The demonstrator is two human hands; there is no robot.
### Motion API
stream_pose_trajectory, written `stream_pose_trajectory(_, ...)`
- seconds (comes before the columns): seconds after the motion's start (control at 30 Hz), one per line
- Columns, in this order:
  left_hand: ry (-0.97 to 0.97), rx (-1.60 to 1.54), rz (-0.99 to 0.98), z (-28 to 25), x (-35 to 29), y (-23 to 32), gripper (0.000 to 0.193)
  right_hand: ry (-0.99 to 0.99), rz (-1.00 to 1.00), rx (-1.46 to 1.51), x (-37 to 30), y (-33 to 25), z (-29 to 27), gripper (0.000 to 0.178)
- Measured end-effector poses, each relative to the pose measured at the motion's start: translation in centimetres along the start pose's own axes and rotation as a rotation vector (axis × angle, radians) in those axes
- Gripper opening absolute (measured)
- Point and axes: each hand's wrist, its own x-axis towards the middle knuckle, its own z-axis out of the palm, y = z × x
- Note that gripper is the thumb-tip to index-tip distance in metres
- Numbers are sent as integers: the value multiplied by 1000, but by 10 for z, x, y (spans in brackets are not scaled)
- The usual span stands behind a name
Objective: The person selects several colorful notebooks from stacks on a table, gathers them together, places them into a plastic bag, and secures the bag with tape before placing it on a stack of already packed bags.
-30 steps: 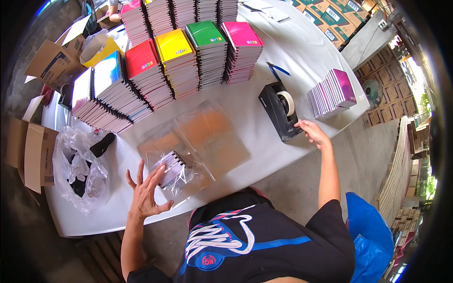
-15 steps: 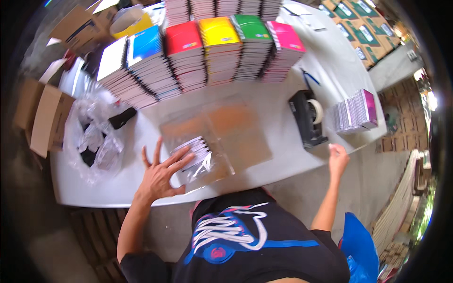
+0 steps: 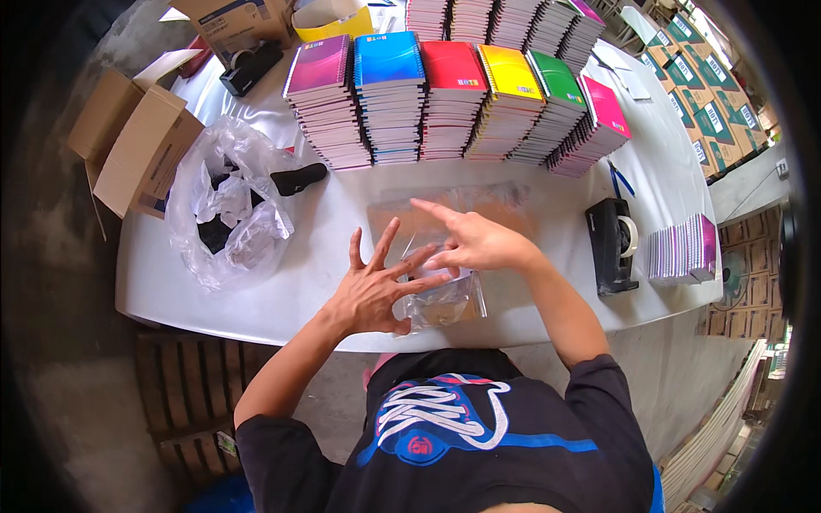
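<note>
White table (image 3: 282,282): bears a row of spiral-bound notebook stacks (image 3: 453,103) with purple, blue, red, yellow, green and pink covers along its far side. Clear plastic bag of small notebooks (image 3: 445,299) at the near edge, lying on a pile of flat clear plastic sleeves (image 3: 505,209). Left hand (image 3: 376,291), fingers spread, pressing flat on the bag. Right hand (image 3: 475,244), fingers extended, meeting the left over the same bag. Black tape dispenser (image 3: 611,244) to the right; beyond it, a small upright row of purple notebooks (image 3: 684,250). Crumpled clear plastic sack (image 3: 222,201) to the left, beside an open cardboard box (image 3: 137,145).
</note>
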Motion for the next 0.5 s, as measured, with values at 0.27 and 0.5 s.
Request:
stream_pose_trajectory(0.27,94,-30,-4,4,-3,-1,85,95,292,-501,2,-15,-4,94)
stream_pose_trajectory(0.5,898,-311,51,54,28,23,17,54,-284,147,-38,84,24,58)
